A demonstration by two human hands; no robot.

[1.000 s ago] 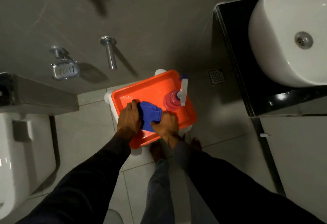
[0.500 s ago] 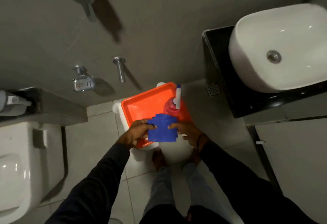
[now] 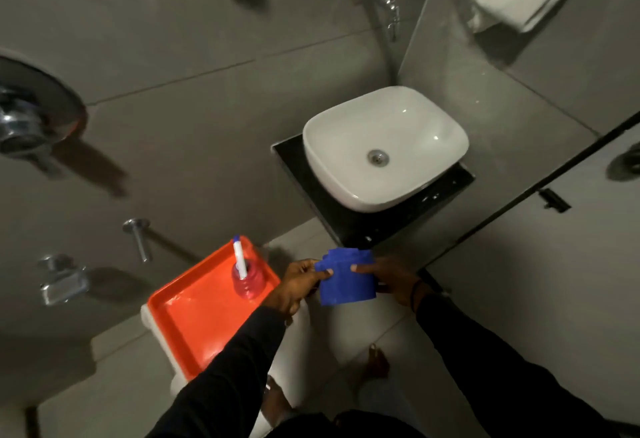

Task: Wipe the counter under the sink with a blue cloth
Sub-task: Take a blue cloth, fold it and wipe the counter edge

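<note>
A folded blue cloth (image 3: 347,277) hangs in the air between my two hands, below the front corner of the black counter (image 3: 349,223). My left hand (image 3: 298,283) pinches its left edge and my right hand (image 3: 391,280) pinches its right edge. The white basin (image 3: 384,146) sits on the black counter, up and to the right of the cloth. Only narrow dark strips of the counter show around the basin.
An orange tray (image 3: 194,316) on a white stool holds a pink spray bottle (image 3: 246,280) to the left of my hands. Metal taps and a soap holder (image 3: 64,283) stick out of the grey wall. A spout (image 3: 377,1) hangs above the basin. My bare feet stand on the tiled floor.
Both hands lifted the blue cloth out of the orange tray and carried it right toward the counter. The view swung up and right, bringing the whole basin into sight.
</note>
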